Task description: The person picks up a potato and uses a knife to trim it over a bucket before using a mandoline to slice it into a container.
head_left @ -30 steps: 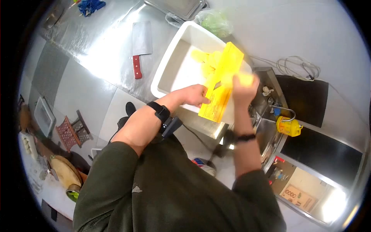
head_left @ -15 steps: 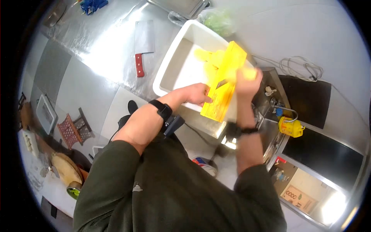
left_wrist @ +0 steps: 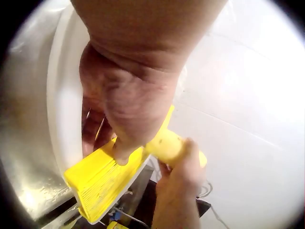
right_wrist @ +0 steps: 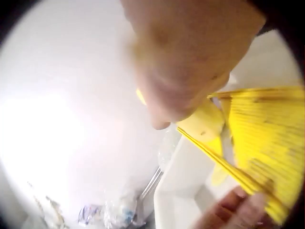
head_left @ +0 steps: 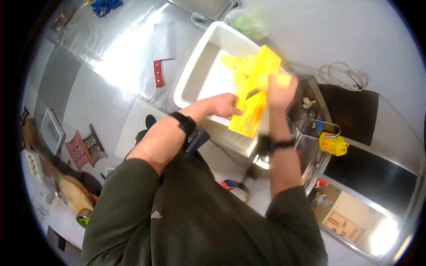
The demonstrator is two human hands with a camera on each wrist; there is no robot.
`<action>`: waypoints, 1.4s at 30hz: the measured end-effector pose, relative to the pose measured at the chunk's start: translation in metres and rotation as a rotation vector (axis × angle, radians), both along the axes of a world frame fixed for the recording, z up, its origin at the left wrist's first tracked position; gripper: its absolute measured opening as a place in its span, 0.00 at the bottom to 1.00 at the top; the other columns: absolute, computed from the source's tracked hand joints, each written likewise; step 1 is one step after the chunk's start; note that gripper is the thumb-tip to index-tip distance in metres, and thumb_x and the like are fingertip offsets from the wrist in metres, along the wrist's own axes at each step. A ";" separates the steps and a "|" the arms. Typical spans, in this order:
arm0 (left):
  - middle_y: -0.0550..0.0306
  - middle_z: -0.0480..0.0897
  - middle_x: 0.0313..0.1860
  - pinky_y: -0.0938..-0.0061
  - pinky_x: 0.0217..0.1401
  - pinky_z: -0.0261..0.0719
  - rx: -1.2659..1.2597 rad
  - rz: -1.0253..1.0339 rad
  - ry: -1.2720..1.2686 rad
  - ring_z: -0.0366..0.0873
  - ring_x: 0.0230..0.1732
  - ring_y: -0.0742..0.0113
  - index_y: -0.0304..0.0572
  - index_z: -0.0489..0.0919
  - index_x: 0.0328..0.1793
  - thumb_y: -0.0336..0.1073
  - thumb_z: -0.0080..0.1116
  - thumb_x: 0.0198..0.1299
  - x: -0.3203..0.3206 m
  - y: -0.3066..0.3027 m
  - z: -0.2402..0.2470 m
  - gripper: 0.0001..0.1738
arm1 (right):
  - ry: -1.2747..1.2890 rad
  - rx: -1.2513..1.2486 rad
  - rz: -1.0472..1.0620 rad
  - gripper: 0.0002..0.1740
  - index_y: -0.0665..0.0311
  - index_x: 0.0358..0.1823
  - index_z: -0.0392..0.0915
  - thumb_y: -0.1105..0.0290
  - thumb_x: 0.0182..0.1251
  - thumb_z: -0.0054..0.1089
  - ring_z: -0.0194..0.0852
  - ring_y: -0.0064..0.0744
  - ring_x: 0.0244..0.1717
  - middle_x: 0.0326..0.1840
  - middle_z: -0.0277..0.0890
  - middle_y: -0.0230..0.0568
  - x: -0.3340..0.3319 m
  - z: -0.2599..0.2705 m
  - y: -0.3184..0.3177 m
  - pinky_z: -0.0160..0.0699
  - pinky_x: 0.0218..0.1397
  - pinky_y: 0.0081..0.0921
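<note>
A yellow mandoline slicer (head_left: 249,116) lies slanted across the white basin (head_left: 190,84). My left hand (head_left: 224,105) grips its near side, thumb on the ridged face in the left wrist view. My right hand (head_left: 282,94), blurred, holds a peeled potato (left_wrist: 166,147) by its outer end. In the right wrist view the potato's lower end is at the slicer's face beside the blade, between the raised side rails. Yellow potato slices (head_left: 231,62) lie in the basin, partly hidden under the slicer.
A cleaver (head_left: 164,44) with a red handle lies on the steel table left of the basin. Behind the basin is a plastic bag of something green (head_left: 248,24). At right stand a sink with a tap (head_left: 326,122) and a yellow container (head_left: 333,144); a cable (head_left: 341,75) lies behind.
My right hand shifts slightly with the potato along the slicer, blurred throughout. The left hand keeps its grip, and the slicer stays in about the same place.
</note>
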State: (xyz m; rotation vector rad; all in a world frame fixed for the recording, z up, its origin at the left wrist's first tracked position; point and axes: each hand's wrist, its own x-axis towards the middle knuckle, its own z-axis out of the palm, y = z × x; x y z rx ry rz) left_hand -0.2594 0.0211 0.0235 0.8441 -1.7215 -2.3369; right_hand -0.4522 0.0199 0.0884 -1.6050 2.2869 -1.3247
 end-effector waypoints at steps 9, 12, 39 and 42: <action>0.57 0.80 0.29 0.74 0.36 0.79 -0.073 0.007 -0.050 0.79 0.30 0.70 0.32 0.76 0.41 0.39 0.64 0.62 0.003 0.002 0.000 0.15 | -0.051 0.052 0.025 0.36 0.72 0.60 0.68 0.66 0.52 0.75 0.77 0.40 0.50 0.51 0.76 0.51 0.016 -0.002 0.044 0.77 0.54 0.36; 0.56 0.81 0.32 0.75 0.37 0.80 -0.029 0.006 -0.026 0.80 0.32 0.71 0.32 0.77 0.43 0.37 0.64 0.62 0.001 -0.001 -0.002 0.14 | -0.221 0.039 -0.048 0.34 0.72 0.60 0.68 0.69 0.53 0.74 0.79 0.36 0.43 0.45 0.78 0.48 0.002 0.009 -0.038 0.79 0.49 0.34; 0.58 0.81 0.33 0.76 0.37 0.81 -0.057 -0.014 -0.033 0.80 0.32 0.71 0.33 0.76 0.43 0.39 0.65 0.63 -0.003 0.002 -0.013 0.15 | 0.049 0.031 0.074 0.39 0.72 0.61 0.66 0.65 0.51 0.77 0.76 0.39 0.52 0.53 0.74 0.51 0.002 -0.014 0.061 0.77 0.54 0.38; 0.58 0.81 0.33 0.76 0.36 0.80 -0.114 -0.031 -0.070 0.79 0.31 0.72 0.33 0.76 0.44 0.40 0.65 0.63 0.002 0.000 -0.001 0.16 | -0.218 0.032 0.014 0.38 0.73 0.62 0.65 0.67 0.54 0.75 0.78 0.38 0.46 0.49 0.76 0.49 -0.008 0.000 -0.026 0.78 0.52 0.36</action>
